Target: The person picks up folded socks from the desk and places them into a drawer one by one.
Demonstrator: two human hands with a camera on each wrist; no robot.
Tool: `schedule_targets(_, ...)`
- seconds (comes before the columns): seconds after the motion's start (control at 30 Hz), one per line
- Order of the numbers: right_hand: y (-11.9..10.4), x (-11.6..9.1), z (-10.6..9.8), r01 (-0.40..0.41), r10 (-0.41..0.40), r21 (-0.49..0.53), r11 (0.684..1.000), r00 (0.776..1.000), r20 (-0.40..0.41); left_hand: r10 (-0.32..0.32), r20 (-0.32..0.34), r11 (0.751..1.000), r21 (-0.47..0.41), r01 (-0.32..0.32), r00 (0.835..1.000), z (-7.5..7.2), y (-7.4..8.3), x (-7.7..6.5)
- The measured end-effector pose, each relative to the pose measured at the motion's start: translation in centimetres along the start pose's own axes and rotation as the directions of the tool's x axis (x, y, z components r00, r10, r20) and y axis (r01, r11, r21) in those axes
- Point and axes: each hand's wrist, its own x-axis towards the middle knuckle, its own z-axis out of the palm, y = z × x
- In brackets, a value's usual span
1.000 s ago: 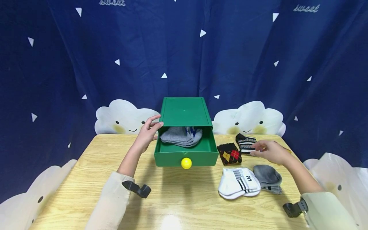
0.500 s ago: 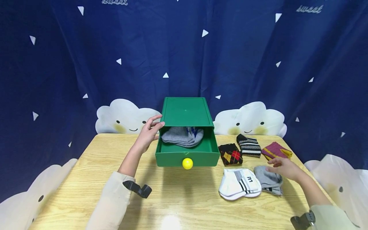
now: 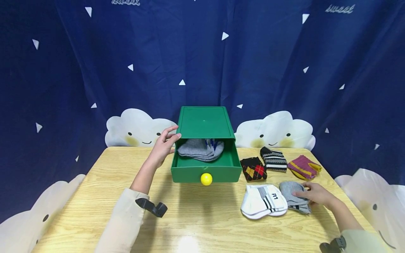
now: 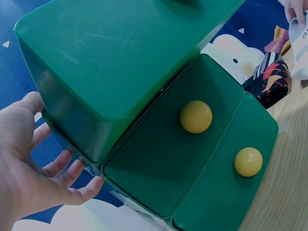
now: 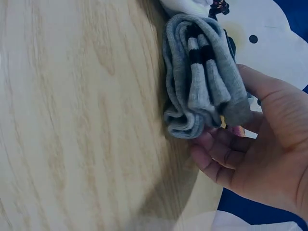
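Observation:
A green drawer cabinet (image 3: 205, 121) with yellow knobs has its top drawer (image 3: 190, 175) pulled out. Folded grey socks with blue marks (image 3: 197, 149) lie in that drawer. My left hand (image 3: 162, 147) rests against the cabinet's left side, fingers spread and relaxed; the left wrist view has this hand (image 4: 33, 163) at the cabinet's edge. On the right, my right hand (image 3: 317, 194) pinches a folded pair of grey socks (image 3: 291, 194) by its right end. In the right wrist view the thumb is at one side of these socks (image 5: 204, 77), other fingers curled at the lower end.
White socks (image 3: 263, 202) lie left of the gripped pair. Behind are argyle socks (image 3: 254, 169), black-and-white striped socks (image 3: 274, 160) and purple-and-yellow socks (image 3: 304, 167). All lie on the wooden table (image 3: 120, 175), with a blue curtain (image 3: 202, 63) behind it.
My right hand has moved from beside the striped socks toward me, down to the grey pair, and now pinches it. The purple-and-yellow socks have come into full view. My left hand stays put.

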Motion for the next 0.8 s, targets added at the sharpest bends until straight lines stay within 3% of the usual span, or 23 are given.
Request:
schedule_targets(0.17, 0.4, 0.2, 0.3, -0.040, 0.038, 0.044, 0.998, 0.999, 0.024, -0.001, -0.002, 1.000, -0.001, 0.001, 1.000, 0.0, -0.1, 0.0)
schedule_targets(0.5, 1.5, 0.3, 0.8, -0.027, 0.018, 0.226, 0.974, 0.999, 0.041, -0.004, -0.005, 1.000, 0.008, 0.005, 1.000, 0.0, -0.1, 0.1)
schedule_targets(0.67, 1.6, 0.5, 0.8, -0.051, 0.051, 0.318, 0.947, 0.999, 0.007, -0.003, -0.009, 1.000, 0.009, 0.003, 1.000, 0.0, -0.1, 0.1)
schedule_targets(0.8, 2.1, 1.0, 0.6, -0.051, 0.043, 0.380, 0.923, 0.999, 0.029, -0.001, -0.011, 1.000, 0.013, 0.002, 1.000, 0.0, 0.0, 0.0)
